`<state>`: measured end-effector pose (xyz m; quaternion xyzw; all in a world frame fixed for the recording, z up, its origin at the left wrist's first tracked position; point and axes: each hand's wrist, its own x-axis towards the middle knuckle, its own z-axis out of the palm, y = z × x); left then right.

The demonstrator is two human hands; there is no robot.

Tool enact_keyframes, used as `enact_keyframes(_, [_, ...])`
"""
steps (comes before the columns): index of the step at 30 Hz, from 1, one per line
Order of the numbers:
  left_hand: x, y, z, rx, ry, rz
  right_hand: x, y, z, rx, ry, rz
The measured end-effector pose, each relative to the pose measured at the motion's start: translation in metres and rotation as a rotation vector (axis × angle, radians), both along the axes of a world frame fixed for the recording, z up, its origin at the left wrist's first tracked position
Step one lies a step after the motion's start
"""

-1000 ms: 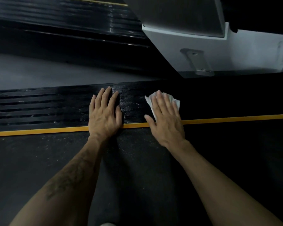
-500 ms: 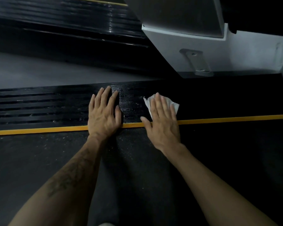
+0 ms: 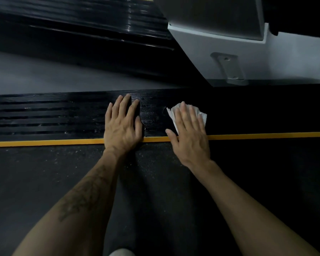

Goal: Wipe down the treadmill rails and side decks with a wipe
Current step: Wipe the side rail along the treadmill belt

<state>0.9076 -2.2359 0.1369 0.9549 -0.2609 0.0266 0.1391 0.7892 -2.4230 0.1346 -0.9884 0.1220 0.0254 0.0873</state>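
A black ribbed side deck (image 3: 54,119) runs across the middle of the view, edged by a yellow stripe (image 3: 44,142) along the dark treadmill belt (image 3: 63,182). My left hand (image 3: 122,126) lies flat on the deck with straight fingers and holds nothing. To its right, my right hand (image 3: 189,133) presses a white wipe (image 3: 201,115) flat onto the deck with straight fingers; most of the wipe is hidden under the palm. The deck between my hands looks wet and shiny.
A white-grey treadmill upright base (image 3: 229,58) with a bolted bracket (image 3: 229,71) stands at the upper right, just beyond the deck. Grey floor (image 3: 26,76) and another black treadmill deck (image 3: 81,19) lie behind. Dust specks cover the belt.
My right hand and the wipe slid slightly left and toward me, then a little to the right along the deck. My left hand stayed in place.
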Motion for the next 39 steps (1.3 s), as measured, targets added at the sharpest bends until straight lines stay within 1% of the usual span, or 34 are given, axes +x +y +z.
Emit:
enact_keyframes(3, [0.0, 0.001, -0.001, 0.002, -0.003, -0.002, 0.004, 0.009, -0.003, -0.008, 0.02, -0.049])
enact_keyframes(7, [0.0, 0.001, -0.003, -0.001, -0.012, -0.009, 0.001, 0.013, -0.003, -0.024, -0.002, -0.016])
enact_keyframes(8, [0.0, 0.001, -0.003, -0.004, -0.012, -0.007, -0.002, 0.015, -0.002, -0.026, -0.011, 0.035])
enact_keyframes(11, [-0.001, 0.001, -0.002, -0.007, -0.017, -0.005, -0.025, 0.006, -0.002, -0.03, -0.025, 0.293])
enact_keyframes(13, [-0.001, 0.0, -0.001, -0.012, -0.011, -0.003, -0.038, -0.011, -0.002, -0.042, -0.023, 0.379])
enact_keyframes(14, [-0.001, 0.0, -0.001, -0.01, -0.012, -0.001, -0.039, -0.017, -0.002, -0.047, -0.023, 0.364])
enact_keyframes(16, [0.0, 0.0, -0.002, -0.005, -0.016, 0.003, -0.03, -0.014, -0.001, -0.035, -0.004, 0.245])
enact_keyframes(18, [0.0, 0.001, -0.003, -0.009, -0.019, 0.004, -0.011, 0.006, 0.002, -0.023, 0.04, 0.087])
enact_keyframes(20, [0.0, 0.001, -0.004, -0.013, -0.025, 0.003, 0.008, 0.029, 0.003, -0.031, 0.088, 0.008])
enact_keyframes(21, [0.0, 0.001, -0.005, -0.017, -0.025, 0.002, 0.013, 0.038, 0.003, -0.046, 0.093, 0.023])
enact_keyframes(23, [0.0, 0.001, -0.005, -0.019, -0.023, 0.001, 0.009, 0.044, 0.003, -0.072, 0.074, 0.136])
enact_keyframes(25, [0.0, 0.002, -0.005, -0.012, -0.023, 0.002, -0.007, 0.034, 0.002, -0.069, 0.045, 0.279])
enact_keyframes(27, [0.0, 0.002, -0.004, -0.012, -0.019, -0.003, -0.025, 0.014, 0.0, -0.05, 0.016, 0.342])
enact_keyframes(29, [0.0, 0.002, -0.004, -0.017, -0.016, -0.004, -0.032, -0.003, 0.0, -0.045, -0.009, 0.276])
enact_keyframes(31, [0.0, 0.002, -0.004, -0.015, -0.015, 0.002, -0.023, -0.008, 0.001, -0.033, 0.005, 0.146])
enact_keyframes(34, [0.0, 0.002, -0.004, -0.011, -0.011, 0.002, 0.003, 0.012, 0.003, -0.021, 0.073, -0.025])
enact_keyframes(36, [0.0, 0.002, -0.004, -0.01, -0.011, -0.001, 0.007, 0.03, 0.002, -0.022, 0.083, 0.004])
enact_keyframes(39, [0.0, 0.002, -0.004, -0.003, -0.018, 0.004, -0.014, 0.031, 0.0, -0.03, 0.029, 0.233])
